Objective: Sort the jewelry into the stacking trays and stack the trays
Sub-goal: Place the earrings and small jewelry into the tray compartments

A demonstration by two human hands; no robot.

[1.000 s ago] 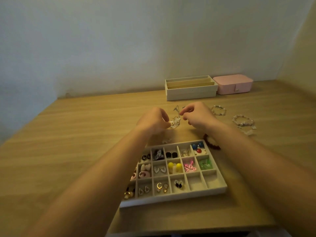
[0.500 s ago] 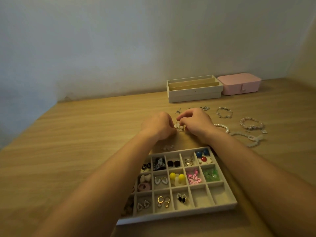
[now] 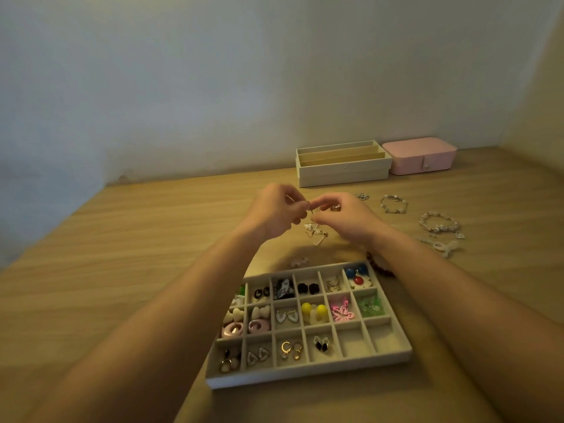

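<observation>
A beige compartment tray (image 3: 308, 369) lies near the table's front edge, most cells holding earring pairs; two cells at its front right are bare. Above and behind it, my left hand (image 3: 271, 213) and my right hand (image 3: 345, 218) are raised close together, both pinching a small dangling clear-bead earring (image 3: 316, 232) that hangs between them. Fingertips almost touch over its hook. Stacked beige trays (image 3: 343, 172) with long slots stand by the wall.
A pink jewelry box (image 3: 421, 155) sits right of the stacked trays. Several pearl and bead bracelets (image 3: 439, 222) lie on the table at right; a dark red bracelet (image 3: 380, 265) peeks behind the tray. A small pale piece (image 3: 299, 262) lies just behind the tray.
Both hands have lifted off the table with the earring, which now hangs below the fingers. The view shifted slightly.
</observation>
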